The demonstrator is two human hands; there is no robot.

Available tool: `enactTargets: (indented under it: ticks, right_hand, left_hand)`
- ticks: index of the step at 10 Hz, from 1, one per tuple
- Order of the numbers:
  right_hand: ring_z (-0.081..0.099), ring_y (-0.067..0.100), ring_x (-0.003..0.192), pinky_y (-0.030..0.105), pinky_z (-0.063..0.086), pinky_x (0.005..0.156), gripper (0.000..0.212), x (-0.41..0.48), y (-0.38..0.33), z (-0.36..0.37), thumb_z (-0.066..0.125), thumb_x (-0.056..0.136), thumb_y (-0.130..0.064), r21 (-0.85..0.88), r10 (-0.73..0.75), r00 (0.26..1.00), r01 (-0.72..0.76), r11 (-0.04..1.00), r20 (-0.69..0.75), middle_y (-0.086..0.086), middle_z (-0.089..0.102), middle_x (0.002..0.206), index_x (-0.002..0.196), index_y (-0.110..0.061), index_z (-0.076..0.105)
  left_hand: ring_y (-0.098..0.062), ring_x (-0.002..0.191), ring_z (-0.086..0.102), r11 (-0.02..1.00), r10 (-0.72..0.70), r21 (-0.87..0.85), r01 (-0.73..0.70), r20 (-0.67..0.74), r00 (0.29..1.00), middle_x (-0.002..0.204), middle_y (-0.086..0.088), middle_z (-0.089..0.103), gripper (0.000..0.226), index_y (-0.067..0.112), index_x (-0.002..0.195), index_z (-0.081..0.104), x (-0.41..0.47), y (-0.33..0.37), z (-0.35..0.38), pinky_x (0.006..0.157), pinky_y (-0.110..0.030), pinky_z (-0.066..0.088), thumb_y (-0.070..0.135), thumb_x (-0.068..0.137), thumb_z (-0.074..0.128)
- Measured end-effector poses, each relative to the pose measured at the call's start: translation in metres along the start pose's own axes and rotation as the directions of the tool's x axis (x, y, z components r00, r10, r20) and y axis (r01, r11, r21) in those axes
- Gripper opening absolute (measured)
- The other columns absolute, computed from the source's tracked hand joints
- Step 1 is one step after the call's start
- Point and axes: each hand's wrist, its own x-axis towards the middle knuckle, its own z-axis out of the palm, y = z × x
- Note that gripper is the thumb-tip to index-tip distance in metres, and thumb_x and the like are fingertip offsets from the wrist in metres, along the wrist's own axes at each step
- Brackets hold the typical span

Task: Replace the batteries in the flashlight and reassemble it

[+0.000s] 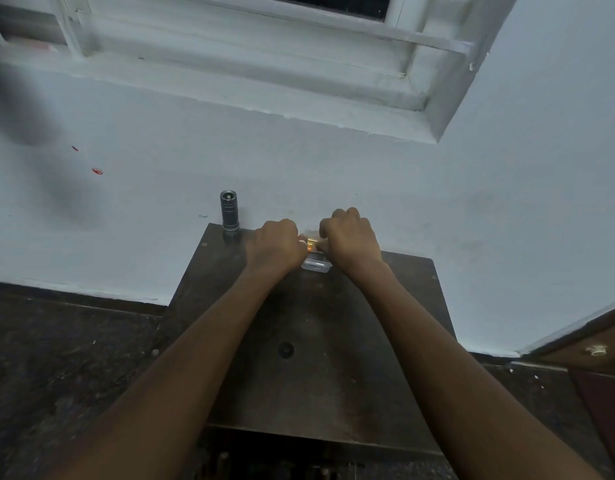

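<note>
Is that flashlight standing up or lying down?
Standing upright. The flashlight sits on end at the table's far left corner, its round end facing up.

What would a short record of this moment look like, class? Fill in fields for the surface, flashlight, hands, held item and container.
surface: dark wooden table against a pale wall
flashlight: flashlight stands upright at the table's far left corner, untouched
left hand: closed, at the gold item
right hand: closed, at the same item
held item: small gold object between both hands, probably a battery
container: clear plastic box on the table beneath the hands
</note>
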Motion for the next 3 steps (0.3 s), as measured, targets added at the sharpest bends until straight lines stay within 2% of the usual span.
enactTargets:
  ticks: [1,3]
  right_hand:
    - [0.055,0.032,0.105,0.039,0.044,0.080,0.027,-0.015,0.001,-0.014,0.058,0.098,-0.033,0.095,0.070,0.997,-0.066,0.993,-0.044,0.011,0.064,0.105,0.104,-0.009,0.069]
    - [0.057,0.032,0.104,0.042,0.049,0.082,0.035,-0.064,-0.003,-0.055,0.048,0.102,-0.037,0.160,0.173,0.985,-0.168,0.973,-0.020,0.013,0.064,0.109,0.108,-0.008,0.067]
  left_hand:
    - [-0.028,0.096,0.065,0.998,0.008,0.064,-0.007,-0.016,1.000,0.104,-0.009,0.070,0.027,0.014,0.105,0.065,-0.011,-0.002,-0.011,0.071,-0.033,0.045,0.037,0.097,0.052]
    - [-0.029,0.102,0.063,0.993,0.063,0.102,-0.060,-0.023,0.998,0.110,-0.006,0.066,0.028,0.016,0.115,0.064,-0.059,0.010,-0.053,0.073,-0.036,0.043,0.032,0.094,0.056]
